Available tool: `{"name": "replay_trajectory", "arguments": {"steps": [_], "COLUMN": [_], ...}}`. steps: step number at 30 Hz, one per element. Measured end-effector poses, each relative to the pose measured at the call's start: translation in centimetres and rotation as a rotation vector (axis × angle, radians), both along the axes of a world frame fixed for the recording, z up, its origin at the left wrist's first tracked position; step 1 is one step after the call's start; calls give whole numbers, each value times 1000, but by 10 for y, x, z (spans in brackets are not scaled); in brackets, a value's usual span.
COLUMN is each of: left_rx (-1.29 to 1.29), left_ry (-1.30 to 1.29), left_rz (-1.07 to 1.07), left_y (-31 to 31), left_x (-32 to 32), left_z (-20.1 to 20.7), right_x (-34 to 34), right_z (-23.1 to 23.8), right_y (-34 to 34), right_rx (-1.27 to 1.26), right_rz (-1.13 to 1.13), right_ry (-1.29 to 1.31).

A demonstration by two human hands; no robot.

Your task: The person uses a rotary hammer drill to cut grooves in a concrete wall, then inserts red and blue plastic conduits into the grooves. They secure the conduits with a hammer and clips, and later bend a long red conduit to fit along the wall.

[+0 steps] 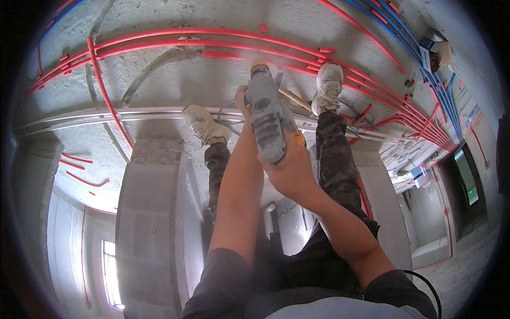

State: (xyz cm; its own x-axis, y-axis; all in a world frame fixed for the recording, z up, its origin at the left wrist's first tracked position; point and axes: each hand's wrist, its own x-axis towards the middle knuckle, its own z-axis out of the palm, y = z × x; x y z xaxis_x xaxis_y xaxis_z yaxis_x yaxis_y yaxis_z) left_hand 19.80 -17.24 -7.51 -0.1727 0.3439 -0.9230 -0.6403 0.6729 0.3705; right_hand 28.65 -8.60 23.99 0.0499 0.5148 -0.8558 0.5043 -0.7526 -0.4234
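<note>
A dusty grey hammer drill [268,117] with a yellowish collar points away from me, down at the concrete floor between my feet. My right hand [291,169] is wrapped round its rear grip, beside an orange patch on the body. At the drill's front left, my left hand [243,102] is closed on it, probably at a side handle that is mostly hidden. Pale dust hangs about the drill's front end, beside the red conduits [234,47]. The bit and the spot it meets cannot be made out.
White pipes [159,113] cross the floor near my shoes [204,123]. Blue pipes [411,45] run along the right, by a small open box [442,55]. A wooden stick [295,99] and loose cables lie near the drill. A grey wall column [151,223] stands left.
</note>
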Motion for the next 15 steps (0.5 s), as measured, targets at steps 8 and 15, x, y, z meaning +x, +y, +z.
{"name": "replay_trajectory", "arguments": {"steps": [8, 15], "left_rx": [-9, -138], "left_ry": [344, 381], "left_rz": [-327, -434], "left_y": [-8, 29], "left_x": [3, 9], "left_z": [-23, 16], "right_x": [18, 30], "right_z": [-9, -17], "right_y": [4, 7], "right_rx": [17, -12], "right_rz": [-19, -64], "right_ry": [-43, -18]}}
